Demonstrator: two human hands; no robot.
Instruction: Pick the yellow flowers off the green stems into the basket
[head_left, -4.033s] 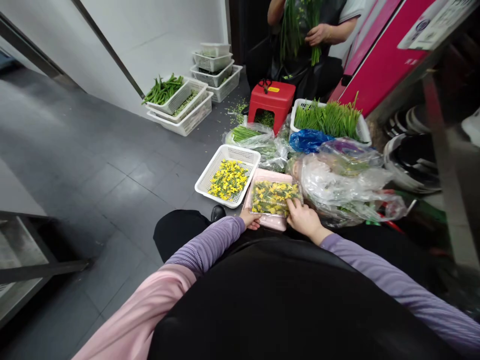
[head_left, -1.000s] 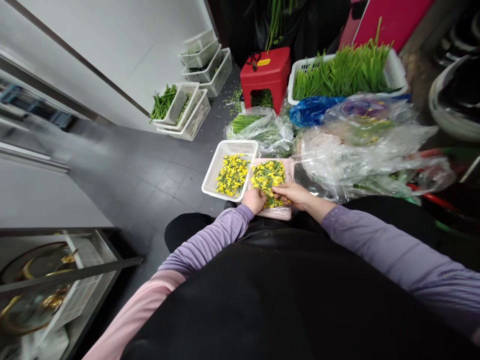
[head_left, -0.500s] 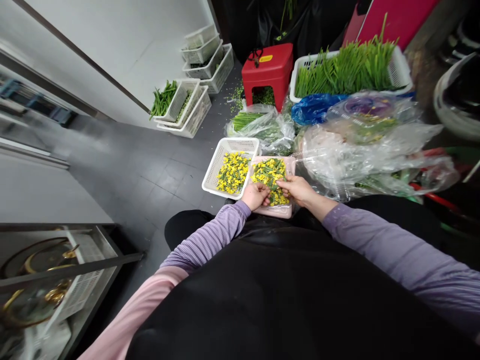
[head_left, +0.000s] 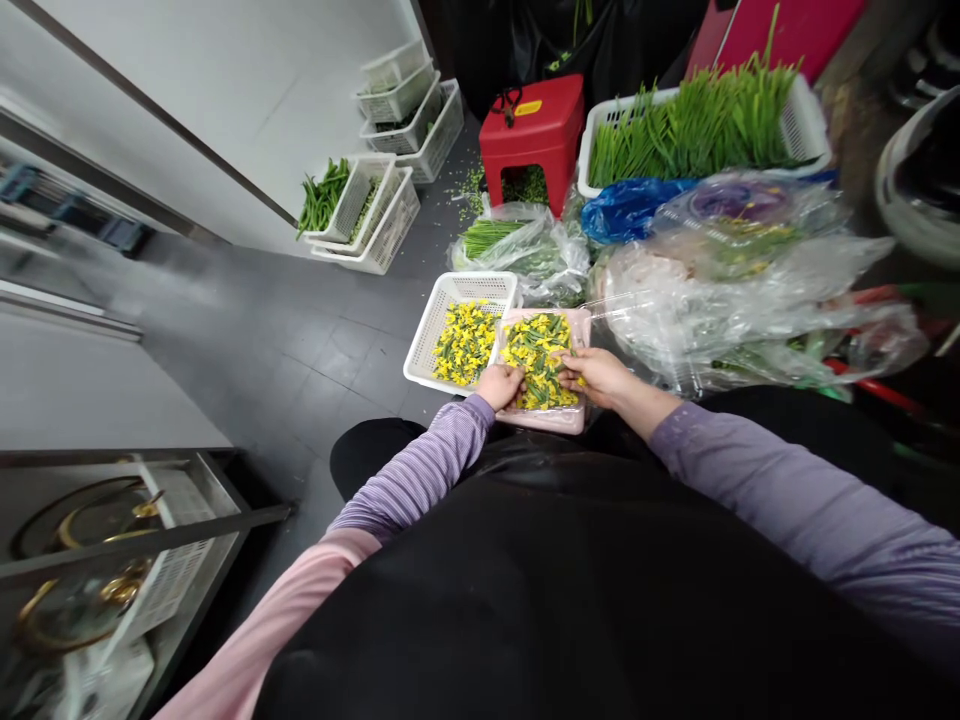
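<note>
In front of my lap is a pink tray (head_left: 577, 420) with a clear covering and a layer of yellow flowers (head_left: 540, 350) with green stems on it. At the tray's left edge my left hand (head_left: 499, 385) is closed, thumb and fingers pressed together; what they hold, if anything, is hidden. On the right side my right hand (head_left: 598, 377) pinches a small yellow flower (head_left: 581, 380) at its fingertips, just over the tray. A white perforated basket (head_left: 420, 360) with more yellow flowers stands against the tray's left side.
Behind the tray lie a plastic bag of green stems (head_left: 491, 238) and large clear bags (head_left: 660, 320). Farther back are a red stool (head_left: 532, 130) and a white basket of long green stalks (head_left: 814, 130). Stacked baskets (head_left: 382, 240) stand by the wall; a metal rack (head_left: 217, 540) is at left.
My left hand has moved left from the flowers to the tray's edge. My right hand has drawn slightly right, away from the middle of the flowers. The two hands are farther apart.
</note>
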